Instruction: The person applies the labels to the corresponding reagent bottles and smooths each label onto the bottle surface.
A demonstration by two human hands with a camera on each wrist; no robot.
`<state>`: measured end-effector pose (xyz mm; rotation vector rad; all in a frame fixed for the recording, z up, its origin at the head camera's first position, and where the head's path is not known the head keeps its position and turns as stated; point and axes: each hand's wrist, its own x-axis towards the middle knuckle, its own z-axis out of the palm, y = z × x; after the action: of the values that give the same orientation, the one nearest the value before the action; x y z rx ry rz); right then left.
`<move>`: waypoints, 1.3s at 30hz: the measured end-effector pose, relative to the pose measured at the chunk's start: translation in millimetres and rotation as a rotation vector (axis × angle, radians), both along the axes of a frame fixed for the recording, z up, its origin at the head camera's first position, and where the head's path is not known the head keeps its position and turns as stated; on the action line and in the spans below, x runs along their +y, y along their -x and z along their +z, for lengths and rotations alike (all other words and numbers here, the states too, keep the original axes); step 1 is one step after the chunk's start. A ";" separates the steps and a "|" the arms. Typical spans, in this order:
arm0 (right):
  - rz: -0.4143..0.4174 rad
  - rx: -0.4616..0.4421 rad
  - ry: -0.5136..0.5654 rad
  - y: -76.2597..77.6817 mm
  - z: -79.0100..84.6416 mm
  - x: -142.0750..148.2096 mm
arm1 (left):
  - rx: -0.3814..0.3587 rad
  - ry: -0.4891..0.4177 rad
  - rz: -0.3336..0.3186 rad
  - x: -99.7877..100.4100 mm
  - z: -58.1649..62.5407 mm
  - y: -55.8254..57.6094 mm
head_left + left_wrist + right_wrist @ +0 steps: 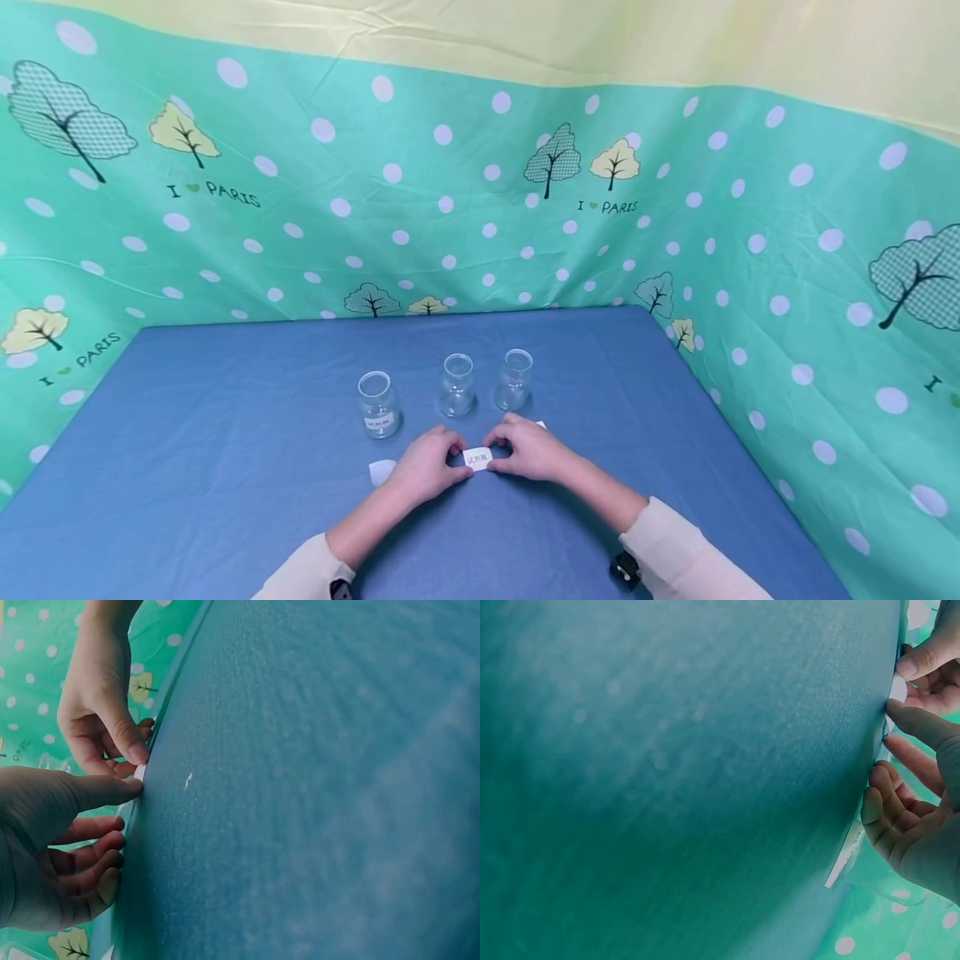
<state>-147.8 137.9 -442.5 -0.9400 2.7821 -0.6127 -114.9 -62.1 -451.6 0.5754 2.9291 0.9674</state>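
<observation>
Two bare hands grasp one paper label over the blue tabletop (225, 400), whose far edge and far left and right corners lie well beyond the work. The label (477, 459) sits right of the tabletop's midline, well apart from the left and right edges; whether it touches the cloth cannot be told. A stretch of cloth separates three glass jars from the far edge, and broad cloth extends to either side. The tabletop's covering is matt and finely textured; a green curtain (420, 200) with pale dots and printed trees hangs behind its far edge. The jars are clear, upright and round-mouthed, with narrowed necks: the left jar (378, 406), bearing a written label on its front, stands apart from the middle jar (457, 386) and the right jar (513, 381), which stand near each other. The held label is white, small and roughly rectangular, with dark handwriting. The left hand (429, 464) grips its left end and the right hand (531, 450) its right, each between thumb and forefinger, other fingers loosely bent. A white slip (382, 472) lies beside the left hand; another piece (541, 425), partly hidden, shows beyond the right.
</observation>
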 end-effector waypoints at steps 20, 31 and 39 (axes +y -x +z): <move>-0.004 -0.043 0.177 5.5 14.2 2.4 | -0.214 -0.359 0.018 -17.4 0.3 5.9; -0.006 -0.060 0.216 5.1 17.6 -1.9 | -0.288 -0.443 -0.009 -23.0 3.2 6.8; -0.015 -0.072 0.227 4.7 20.3 -3.9 | -0.310 -0.475 0.043 -21.5 5.1 5.4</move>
<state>-152.5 133.9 -422.2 -0.9168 2.6989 -0.9612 -120.3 -83.6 -446.5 0.3245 2.4530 1.6093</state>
